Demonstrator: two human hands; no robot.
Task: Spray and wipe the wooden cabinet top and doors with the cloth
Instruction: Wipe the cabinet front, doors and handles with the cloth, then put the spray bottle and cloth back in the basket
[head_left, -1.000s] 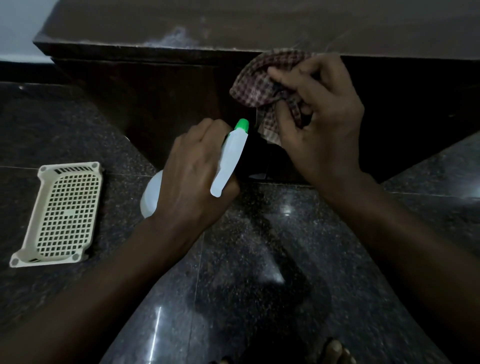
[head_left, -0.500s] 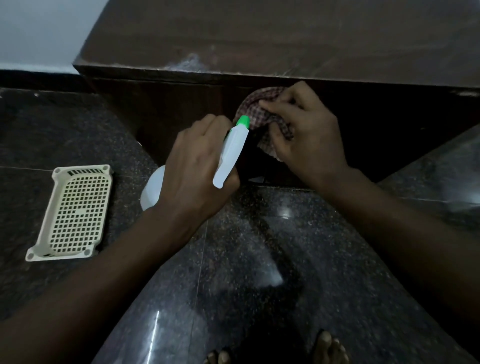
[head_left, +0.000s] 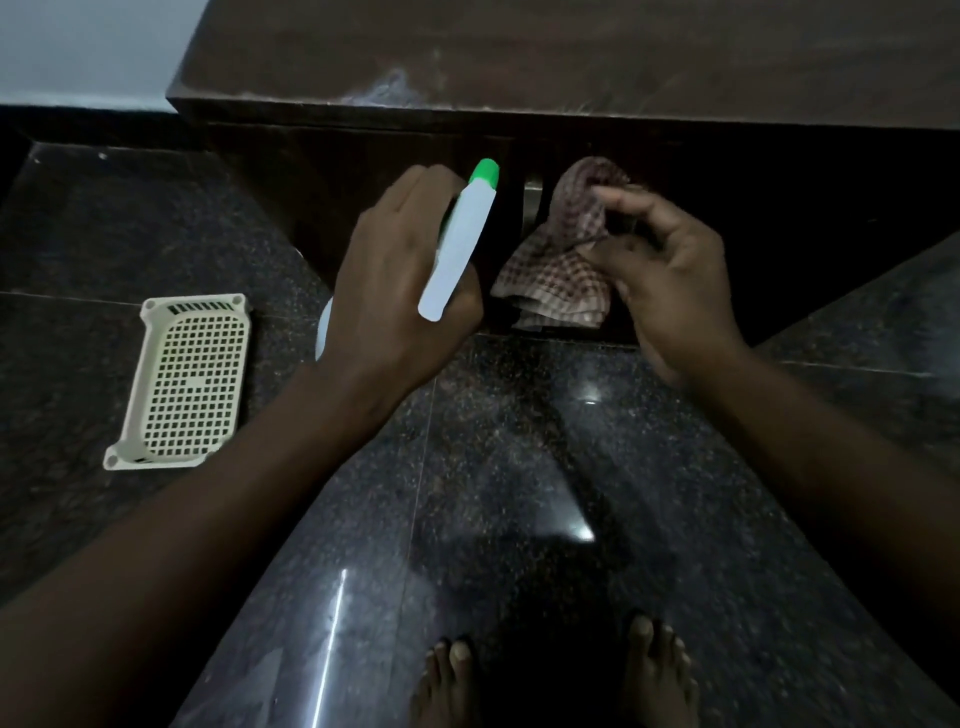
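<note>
A dark wooden cabinet (head_left: 571, 52) stands low in front of me, its top dusty near the front edge and its doors (head_left: 363, 171) in shadow below. My left hand (head_left: 395, 291) grips a white spray bottle (head_left: 460, 244) with a green nozzle tip pointing at the door. My right hand (head_left: 670, 270) pinches a red-and-white checked cloth (head_left: 561, 260) and holds it against the door front, beside a metal handle (head_left: 532, 208).
A cream plastic mesh basket (head_left: 182, 379) lies on the dark polished granite floor (head_left: 519, 493) to the left. My bare feet (head_left: 660, 670) show at the bottom edge. A white wall (head_left: 78, 47) is at the far left.
My right hand has slid the cloth down the door, from just under the top edge to the lower part. My view has tilted down, showing my feet. The left hand keeps the bottle.
</note>
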